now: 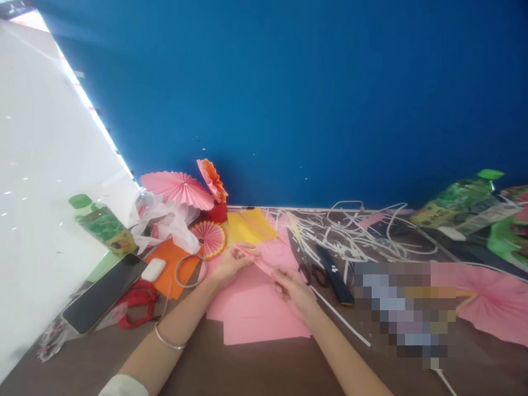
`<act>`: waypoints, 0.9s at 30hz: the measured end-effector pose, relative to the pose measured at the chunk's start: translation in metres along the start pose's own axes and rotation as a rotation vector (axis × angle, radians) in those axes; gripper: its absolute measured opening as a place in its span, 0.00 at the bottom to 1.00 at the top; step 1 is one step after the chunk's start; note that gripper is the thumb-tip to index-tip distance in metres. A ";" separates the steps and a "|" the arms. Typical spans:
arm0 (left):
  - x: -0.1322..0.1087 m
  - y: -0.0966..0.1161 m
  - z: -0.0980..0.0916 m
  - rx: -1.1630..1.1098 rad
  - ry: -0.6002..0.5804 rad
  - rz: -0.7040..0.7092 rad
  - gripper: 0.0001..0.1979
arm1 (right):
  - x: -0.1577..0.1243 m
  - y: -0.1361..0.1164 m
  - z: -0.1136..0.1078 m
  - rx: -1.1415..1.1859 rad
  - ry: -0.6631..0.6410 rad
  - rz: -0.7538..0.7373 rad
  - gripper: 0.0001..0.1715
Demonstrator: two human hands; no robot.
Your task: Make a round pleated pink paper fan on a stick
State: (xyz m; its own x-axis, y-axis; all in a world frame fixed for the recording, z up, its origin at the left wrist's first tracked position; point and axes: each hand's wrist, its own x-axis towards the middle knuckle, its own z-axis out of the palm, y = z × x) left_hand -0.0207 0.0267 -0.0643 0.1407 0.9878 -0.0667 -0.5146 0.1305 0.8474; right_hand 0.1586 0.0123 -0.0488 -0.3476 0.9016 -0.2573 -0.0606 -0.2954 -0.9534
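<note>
Between my two hands runs a narrow folded strip of pink paper (pixel 263 266), slanting down to the right. My left hand (pixel 237 263) pinches its upper left end, and my right hand (pixel 292 286) grips the lower right end between thumb and fingers. Beneath them lie pink paper sheets (pixel 264 324) on the table. Just beyond is a yellow sheet (pixel 251 225). Near my left hand sits a pleated pink paper rosette (pixel 209 240) with a yellow rim. Black-handled scissors (pixel 313 274) lie beside my right hand.
Left are a phone (pixel 105 291), a white case (pixel 153 270), orange paper (pixel 165 283), a metal ring (pixel 190 270) and a green-capped bottle (pixel 103 223). White paper strips (pixel 355 236) tangle at the back right, near a dark box-cutter-like tool (pixel 336 275). A blue partition (pixel 289 99) stands behind.
</note>
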 end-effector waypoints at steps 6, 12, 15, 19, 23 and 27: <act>0.001 -0.002 0.003 -0.144 0.067 -0.021 0.17 | -0.007 0.009 0.011 -0.442 0.125 -0.404 0.12; 0.000 0.002 0.007 0.105 0.066 0.049 0.15 | -0.011 0.015 0.006 -0.688 0.016 -0.609 0.10; -0.003 0.004 0.008 0.257 0.055 0.020 0.20 | -0.012 0.013 0.004 -0.856 0.045 -0.848 0.15; -0.006 -0.001 0.012 0.424 -0.062 -0.054 0.20 | -0.014 0.012 0.009 -1.133 0.046 -1.162 0.15; -0.010 -0.002 0.019 0.560 -0.099 0.027 0.17 | -0.017 0.010 0.012 -1.273 0.063 -1.295 0.12; -0.010 0.008 0.026 0.678 -0.022 0.127 0.18 | -0.014 0.009 0.005 -1.353 0.115 -1.234 0.13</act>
State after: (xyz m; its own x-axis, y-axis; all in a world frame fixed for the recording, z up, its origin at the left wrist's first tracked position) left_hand -0.0046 0.0160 -0.0434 0.1355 0.9890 0.0595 0.1133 -0.0751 0.9907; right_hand 0.1585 -0.0043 -0.0529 -0.6330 0.4139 0.6543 0.5260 0.8500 -0.0288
